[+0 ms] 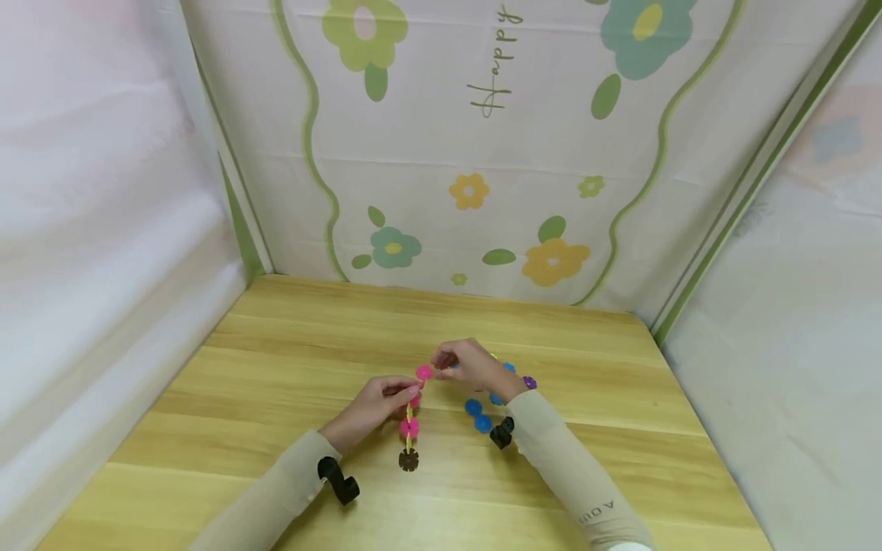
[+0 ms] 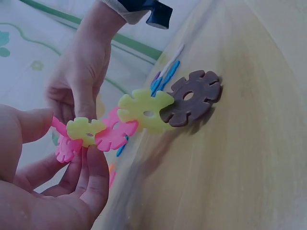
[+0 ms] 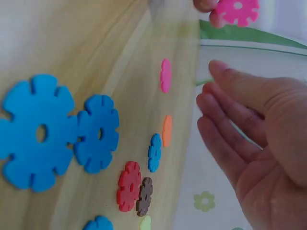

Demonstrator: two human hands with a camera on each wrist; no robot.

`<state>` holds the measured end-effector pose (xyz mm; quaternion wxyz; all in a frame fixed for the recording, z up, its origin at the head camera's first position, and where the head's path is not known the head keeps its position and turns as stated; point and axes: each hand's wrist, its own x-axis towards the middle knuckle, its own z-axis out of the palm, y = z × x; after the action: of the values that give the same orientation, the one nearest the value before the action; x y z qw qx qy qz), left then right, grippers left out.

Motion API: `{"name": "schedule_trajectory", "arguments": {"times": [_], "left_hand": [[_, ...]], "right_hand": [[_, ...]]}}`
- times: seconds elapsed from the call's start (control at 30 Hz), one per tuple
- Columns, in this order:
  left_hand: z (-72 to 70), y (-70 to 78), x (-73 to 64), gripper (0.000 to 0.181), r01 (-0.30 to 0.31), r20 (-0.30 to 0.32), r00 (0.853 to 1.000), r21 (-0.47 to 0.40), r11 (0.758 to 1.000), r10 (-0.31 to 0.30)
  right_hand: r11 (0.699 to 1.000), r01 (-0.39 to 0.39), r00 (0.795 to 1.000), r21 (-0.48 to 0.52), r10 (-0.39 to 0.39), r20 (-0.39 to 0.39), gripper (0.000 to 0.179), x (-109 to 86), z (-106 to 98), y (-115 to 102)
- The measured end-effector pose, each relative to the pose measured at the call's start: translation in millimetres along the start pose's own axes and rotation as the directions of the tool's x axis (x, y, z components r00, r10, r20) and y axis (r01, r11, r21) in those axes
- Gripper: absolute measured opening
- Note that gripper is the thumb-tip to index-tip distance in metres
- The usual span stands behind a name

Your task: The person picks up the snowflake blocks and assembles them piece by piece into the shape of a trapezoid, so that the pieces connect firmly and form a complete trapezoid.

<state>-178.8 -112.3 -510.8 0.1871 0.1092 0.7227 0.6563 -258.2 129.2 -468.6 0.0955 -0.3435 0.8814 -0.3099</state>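
Note:
My left hand pinches a chain of interlocking plastic snowflake discs between thumb and fingers. From the free end, the chain runs from a brown disc to a yellow disc, then on through pink and yellow ones into my grip. A pink disc sticks up at the upper end, beyond the left fingertips. Just to its right is my right hand. In the right wrist view its fingers are loosely bent, with nothing between them, and the raised pink disc shows beyond the thumb.
Two joined blue discs lie on the wooden table by my right forearm. Beyond them lie loose red, brown, orange and pink discs, and a purple disc. Cloth walls enclose the table.

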Motion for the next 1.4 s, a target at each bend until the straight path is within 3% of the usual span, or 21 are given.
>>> {"name": "schedule_trajectory", "arguments": {"times": [0.13,0.4,0.53,0.67,1.0,1.2,1.4], "left_hand": [[-4.1,0.1,-1.7,0.053,0.002,-0.010,1.000,-0.011,1.000,-0.002],[-8.0,3.7,-4.7,0.050,0.002,-0.037,0.999,0.010,1.000,-0.002],[-7.8,4.0,-3.2,0.050,0.002,-0.030,1.000,0.018,1.000,-0.002],[-9.1,4.5,-2.2,0.051,-0.005,-0.026,1.000,0.008,1.000,0.005],[-4.0,10.4,4.7,0.053,-0.054,0.000,0.999,0.002,0.999,0.054],[5.3,20.2,11.2,0.051,-0.062,0.018,0.998,-0.011,0.998,0.062],[20.6,29.4,18.7,0.041,-0.113,0.036,0.993,-0.037,0.993,0.114]], "right_hand": [[0.997,-0.030,0.999,-0.071,0.032,0.026,0.024,15.1,7.4,5.4],[0.991,-0.046,0.998,-0.123,0.051,0.043,0.013,33.0,25.7,6.5],[0.993,-0.105,0.994,-0.059,0.106,0.023,0.007,30.4,25.1,5.0],[0.989,-0.141,0.989,0.035,0.142,-0.031,0.004,23.0,20.0,1.9],[0.982,-0.090,0.979,0.169,0.119,-0.168,0.005,-14.9,-11.6,-16.4],[0.960,-0.037,0.955,0.278,0.115,-0.273,0.005,-35.2,-23.9,-28.2],[0.932,0.010,0.925,0.362,0.129,-0.357,0.005,-51.9,-24.1,-31.3]]}}
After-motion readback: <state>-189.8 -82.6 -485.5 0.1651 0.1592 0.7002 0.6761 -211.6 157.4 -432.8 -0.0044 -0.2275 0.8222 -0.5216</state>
